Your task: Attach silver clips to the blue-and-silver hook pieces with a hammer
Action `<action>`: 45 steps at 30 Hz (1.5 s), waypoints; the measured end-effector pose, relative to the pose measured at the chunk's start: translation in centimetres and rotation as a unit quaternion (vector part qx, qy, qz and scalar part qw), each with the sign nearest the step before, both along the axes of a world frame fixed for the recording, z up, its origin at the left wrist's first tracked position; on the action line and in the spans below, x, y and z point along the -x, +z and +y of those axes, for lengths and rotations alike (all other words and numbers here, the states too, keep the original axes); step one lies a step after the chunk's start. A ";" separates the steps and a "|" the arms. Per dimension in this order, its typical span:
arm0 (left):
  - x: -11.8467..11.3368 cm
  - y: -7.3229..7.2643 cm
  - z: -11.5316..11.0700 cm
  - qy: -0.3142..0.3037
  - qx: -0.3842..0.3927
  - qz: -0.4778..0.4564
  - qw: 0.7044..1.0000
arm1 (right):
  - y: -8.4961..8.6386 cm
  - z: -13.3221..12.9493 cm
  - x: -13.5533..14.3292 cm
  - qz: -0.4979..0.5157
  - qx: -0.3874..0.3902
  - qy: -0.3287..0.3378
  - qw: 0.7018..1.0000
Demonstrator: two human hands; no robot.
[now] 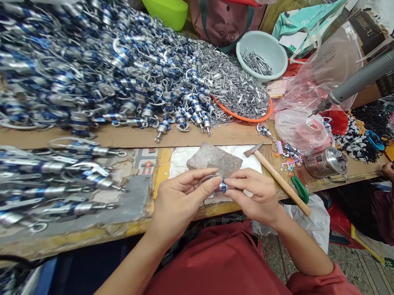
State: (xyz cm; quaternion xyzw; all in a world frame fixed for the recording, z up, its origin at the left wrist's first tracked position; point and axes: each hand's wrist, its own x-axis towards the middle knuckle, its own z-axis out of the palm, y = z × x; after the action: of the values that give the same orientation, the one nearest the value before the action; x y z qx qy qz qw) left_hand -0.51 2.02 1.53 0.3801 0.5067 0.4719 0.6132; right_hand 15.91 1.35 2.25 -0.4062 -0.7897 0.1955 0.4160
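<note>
Left hand (182, 202) and right hand (257, 193) both closed, thumbs against fingers, on one blue-and-silver part (222, 185) at the near side of the grey block (214, 158). Hammer (280, 181) lies right of the block.

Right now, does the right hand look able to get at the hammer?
Probably yes: the hammer lies close beside the right hand, and nothing appears to lie over it. That hand's grip is busy, though, with the blue-and-silver piece.

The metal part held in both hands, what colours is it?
The metal part is blue and silver, seen in the head view.
</note>
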 end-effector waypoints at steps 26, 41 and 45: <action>-0.5 -1.8 -0.3 -0.008 0.032 -0.080 0.996 | -0.7 14.7 0.8 -0.517 0.084 -0.066 0.850; -0.3 -2.2 0.0 0.001 0.028 -0.092 0.995 | -0.4 4.6 -1.3 -0.135 -0.056 0.115 0.983; -0.2 -2.3 0.0 0.000 0.032 -0.098 0.995 | -1.3 4.5 -1.2 -0.177 -0.141 0.119 0.967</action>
State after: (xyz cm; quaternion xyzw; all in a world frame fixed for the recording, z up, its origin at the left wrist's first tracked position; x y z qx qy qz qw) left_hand -0.28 2.02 -0.77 0.3122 0.4589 0.4909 0.6715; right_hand 17.10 5.80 0.91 -0.2745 -0.9130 0.0557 0.2965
